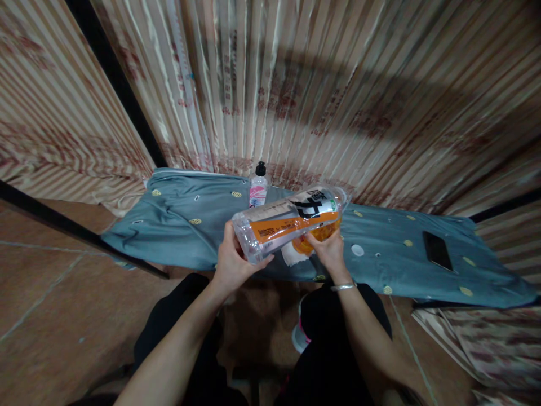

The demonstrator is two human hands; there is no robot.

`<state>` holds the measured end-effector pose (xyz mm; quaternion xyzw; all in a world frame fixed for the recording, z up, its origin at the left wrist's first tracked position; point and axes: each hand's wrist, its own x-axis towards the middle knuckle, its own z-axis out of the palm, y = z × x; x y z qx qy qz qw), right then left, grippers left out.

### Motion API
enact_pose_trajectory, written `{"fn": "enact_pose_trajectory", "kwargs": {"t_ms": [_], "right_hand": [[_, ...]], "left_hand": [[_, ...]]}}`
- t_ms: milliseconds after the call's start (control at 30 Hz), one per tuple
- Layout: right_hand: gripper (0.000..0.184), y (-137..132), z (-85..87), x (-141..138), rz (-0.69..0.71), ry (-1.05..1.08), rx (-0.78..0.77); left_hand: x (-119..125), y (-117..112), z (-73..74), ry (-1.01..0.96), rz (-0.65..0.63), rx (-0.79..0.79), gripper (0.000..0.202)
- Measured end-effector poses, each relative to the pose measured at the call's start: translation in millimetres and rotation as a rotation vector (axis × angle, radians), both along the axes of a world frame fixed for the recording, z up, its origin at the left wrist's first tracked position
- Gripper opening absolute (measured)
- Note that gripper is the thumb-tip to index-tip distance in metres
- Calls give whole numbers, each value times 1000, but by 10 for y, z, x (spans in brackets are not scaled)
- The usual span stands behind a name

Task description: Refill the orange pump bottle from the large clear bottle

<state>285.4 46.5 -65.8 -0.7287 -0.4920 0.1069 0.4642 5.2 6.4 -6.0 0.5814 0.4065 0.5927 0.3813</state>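
Note:
My left hand (237, 255) is wrapped round the base end of a large clear plastic bottle (291, 217) with a grey and orange label. The bottle lies nearly level in the air, its far end pointing right and a little upward. Below that end, my right hand (332, 251) is closed round an amber, see-through container (327, 228). The large bottle partly covers this container, so its exact kind is unclear. A white patch (295, 255) shows under the bottle, between my hands. Behind the large bottle stands a small clear bottle (258, 189) with a black top and pink label.
A grey-blue patterned cloth (190, 237) covers the narrow table. To the right lie a round white disc (357, 250) and a dark phone (438, 251). Striped curtains (262, 84) hang behind, and a black pole (118, 84) rises at the left.

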Motion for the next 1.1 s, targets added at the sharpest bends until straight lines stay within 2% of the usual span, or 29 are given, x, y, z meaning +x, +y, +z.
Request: {"fn": "enact_pose_trajectory", "kwargs": {"t_ms": [167, 600, 767, 1100], "right_hand": [[101, 2, -10, 4, -1, 4, -5], [103, -14, 73, -29, -8, 25, -64], [102, -18, 60, -19, 12, 33, -40], [102, -6, 38, -16, -9, 21, -35]], "left_hand": [[-9, 4, -37, 61, 22, 5, 80], [11, -6, 20, -36, 5, -1, 76], [10, -7, 20, -16, 3, -5, 77], [-18, 18, -101, 96, 22, 48, 80]]}}
